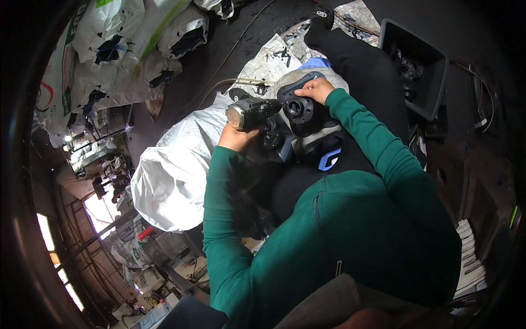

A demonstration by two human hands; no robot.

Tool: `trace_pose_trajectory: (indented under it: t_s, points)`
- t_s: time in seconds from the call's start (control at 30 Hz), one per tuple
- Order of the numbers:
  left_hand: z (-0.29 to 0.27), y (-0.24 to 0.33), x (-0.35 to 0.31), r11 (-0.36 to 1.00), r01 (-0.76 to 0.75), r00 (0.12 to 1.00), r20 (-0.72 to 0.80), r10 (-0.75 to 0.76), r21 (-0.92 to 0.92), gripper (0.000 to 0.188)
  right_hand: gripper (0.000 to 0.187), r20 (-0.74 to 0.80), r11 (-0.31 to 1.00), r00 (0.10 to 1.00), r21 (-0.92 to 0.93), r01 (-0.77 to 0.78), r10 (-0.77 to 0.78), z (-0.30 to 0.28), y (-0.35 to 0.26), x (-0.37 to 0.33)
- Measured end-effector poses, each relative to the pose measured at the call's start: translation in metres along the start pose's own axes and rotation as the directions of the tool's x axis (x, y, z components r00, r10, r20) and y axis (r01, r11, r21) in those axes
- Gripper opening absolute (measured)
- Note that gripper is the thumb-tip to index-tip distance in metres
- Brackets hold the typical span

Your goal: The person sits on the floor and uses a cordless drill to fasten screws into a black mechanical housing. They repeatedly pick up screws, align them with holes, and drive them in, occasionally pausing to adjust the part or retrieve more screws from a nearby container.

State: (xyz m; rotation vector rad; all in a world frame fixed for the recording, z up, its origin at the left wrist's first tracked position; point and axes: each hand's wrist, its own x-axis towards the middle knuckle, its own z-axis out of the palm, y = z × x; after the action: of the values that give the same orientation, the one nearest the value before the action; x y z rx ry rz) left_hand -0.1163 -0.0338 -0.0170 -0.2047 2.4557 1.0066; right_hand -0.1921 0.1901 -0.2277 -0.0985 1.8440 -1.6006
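My left hand is wrapped round the grip of a dark power drill. The drill's front end points right and meets the edge of a black flanged part with a round raised hub and a hole in it. With thumb and fingers pinched, my right hand holds this part near its upper side. The part rests over a pale cloth on my lap. Just below the drill are more dark round pieces, partly in shadow.
An open white sack stands to my left. Several filled white bags are stacked at the far left. To the right, a grey bin holds black parts. Loose cables lie on the dark floor beyond it.
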Motion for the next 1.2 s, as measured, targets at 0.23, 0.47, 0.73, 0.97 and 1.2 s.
trace_pose_trajectory:
  t_s: [0.23,0.47,0.73,0.97,1.2]
  points:
    - [0.003,-0.013,0.007,0.997,-0.071,0.997,-0.009,0.071,0.030,0.047,0.044,-0.057,0.992,0.998,-0.120,0.027,-0.034,-0.003,-0.006,-0.008]
    - [0.007,-0.014,0.015,0.990,0.030,0.999,0.017,-0.033,0.140,0.050,0.047,-0.104,0.935,0.986,-0.345,0.085,-0.128,-0.004,-0.006,-0.014]
    - [0.006,-0.017,0.023,0.967,0.039,0.995,0.075,-0.059,0.250,0.050,0.048,-0.161,0.854,0.976,-0.518,0.041,-0.144,-0.004,-0.007,-0.012]
    - [0.011,-0.027,0.025,0.965,-0.057,0.996,0.080,0.038,0.255,0.046,0.048,-0.122,0.873,0.982,-0.482,0.069,-0.145,-0.006,-0.005,-0.011]
    - [0.026,-0.012,0.010,0.992,0.116,0.991,-0.056,-0.119,-0.054,0.048,0.049,-0.133,0.833,0.973,-0.546,0.085,-0.187,-0.004,-0.008,-0.012]
